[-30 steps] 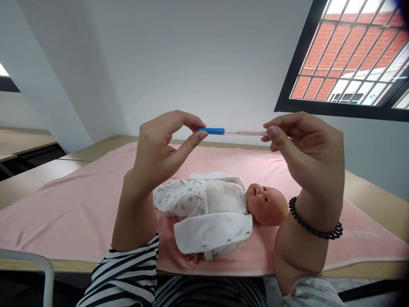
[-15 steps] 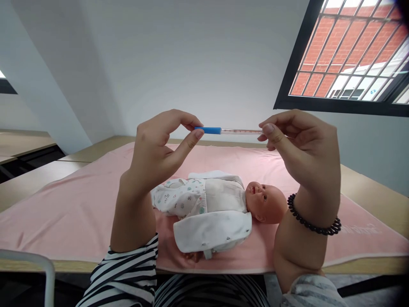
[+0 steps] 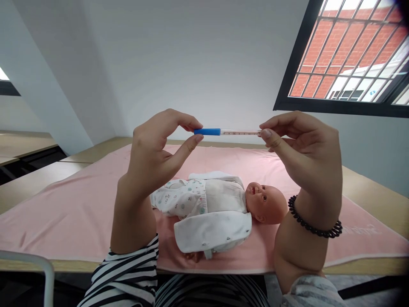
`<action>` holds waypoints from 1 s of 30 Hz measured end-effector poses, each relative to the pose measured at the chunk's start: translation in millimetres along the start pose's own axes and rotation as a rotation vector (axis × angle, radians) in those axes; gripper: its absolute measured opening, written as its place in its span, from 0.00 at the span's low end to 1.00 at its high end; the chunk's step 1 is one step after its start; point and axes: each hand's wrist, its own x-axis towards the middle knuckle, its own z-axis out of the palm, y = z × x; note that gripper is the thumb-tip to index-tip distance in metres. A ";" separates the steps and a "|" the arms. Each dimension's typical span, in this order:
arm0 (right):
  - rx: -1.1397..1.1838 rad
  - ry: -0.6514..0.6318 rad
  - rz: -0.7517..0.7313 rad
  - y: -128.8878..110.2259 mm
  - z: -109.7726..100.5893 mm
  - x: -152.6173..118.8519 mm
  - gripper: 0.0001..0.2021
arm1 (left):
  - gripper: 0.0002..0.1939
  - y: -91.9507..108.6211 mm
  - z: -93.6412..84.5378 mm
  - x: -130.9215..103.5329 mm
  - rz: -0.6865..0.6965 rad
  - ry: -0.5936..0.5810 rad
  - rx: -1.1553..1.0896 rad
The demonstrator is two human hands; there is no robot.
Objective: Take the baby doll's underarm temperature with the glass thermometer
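Observation:
A glass thermometer with a blue end is held level in the air between both hands. My left hand pinches the blue end between thumb and forefinger. At the other end, the thumb and fingers of my right hand are closed on the clear glass and hide its tip. Fine marks show along the glass, too small to read. Below and beyond lies a baby doll on its back, its head to the right, dressed in a white top and patterned trousers. Neither hand touches the doll.
A pink blanket covers much of the wooden table. A white metal rail stands at the lower left. Behind are a pale wall and a barred window at the upper right.
The thermometer has turned slightly, so its marks show more clearly. Both hands have shifted a very little and keep their hold. The doll has not moved.

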 end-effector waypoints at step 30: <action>0.019 -0.026 0.015 6.5 -1.0 1.4 0.06 | 0.08 3.2 -0.3 -0.9 0.017 -0.020 -0.005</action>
